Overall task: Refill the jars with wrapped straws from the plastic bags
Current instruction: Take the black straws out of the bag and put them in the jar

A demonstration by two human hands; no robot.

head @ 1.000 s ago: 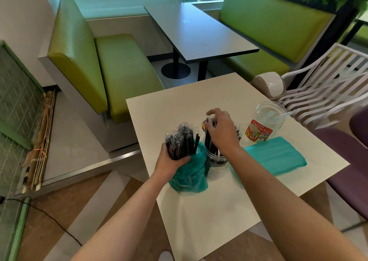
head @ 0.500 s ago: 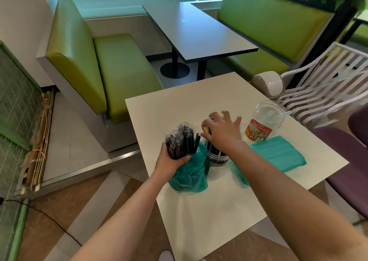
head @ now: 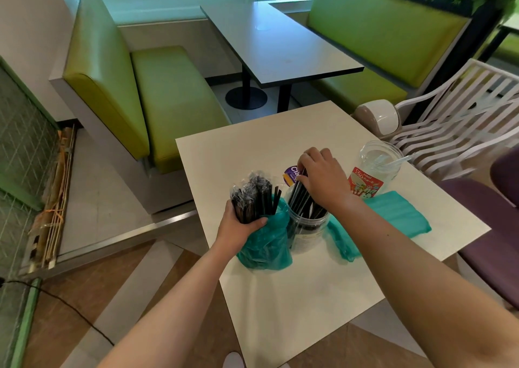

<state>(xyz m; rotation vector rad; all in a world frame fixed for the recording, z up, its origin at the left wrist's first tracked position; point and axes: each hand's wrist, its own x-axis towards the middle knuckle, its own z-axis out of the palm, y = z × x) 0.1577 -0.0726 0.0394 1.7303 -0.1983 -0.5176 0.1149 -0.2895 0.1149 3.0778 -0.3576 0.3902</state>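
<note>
My left hand (head: 238,226) grips a bundle of black wrapped straws (head: 254,196) sticking up out of a teal plastic bag (head: 265,247) on the white table (head: 309,297). Right beside it stands a clear jar (head: 306,233) partly filled with black straws. My right hand (head: 323,179) is over the jar's mouth, fingers curled on the tops of the straws inside. A second clear jar (head: 375,168) with a red label stands farther right, holding a few clear straws. Another teal bag (head: 393,216) lies flat behind my right forearm.
A purple round lid or label (head: 290,175) shows just behind the near jar. A white slatted chair (head: 455,126) and a purple seat (head: 494,227) stand to the right. A green bench (head: 157,98) and a grey table (head: 275,47) lie beyond.
My right hand spread its fingers over the jar, then curled them again on the straw tops. My left hand kept holding the bundle in the bag.
</note>
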